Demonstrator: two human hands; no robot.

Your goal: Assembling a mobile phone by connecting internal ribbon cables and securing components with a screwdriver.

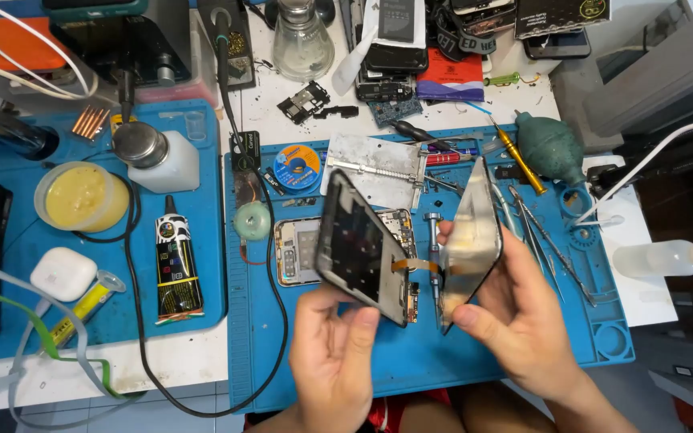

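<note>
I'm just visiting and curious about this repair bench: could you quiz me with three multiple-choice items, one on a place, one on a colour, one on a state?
1. Where is the green rubber blower?
A. upper right of the mat
B. lower left
C. in a hand

2. What colour is the work mat?
A. red
B. blue
C. grey

3. The phone body and screen panel are:
A. closed together
B. opened apart, joined by an orange ribbon
C. lying flat

A: it lies by the tweezers.
B: plainly blue.
B: left hand and right hand hold them apart.

Dark phone screen (354, 244) beside black glue tube (176, 265).
</note>
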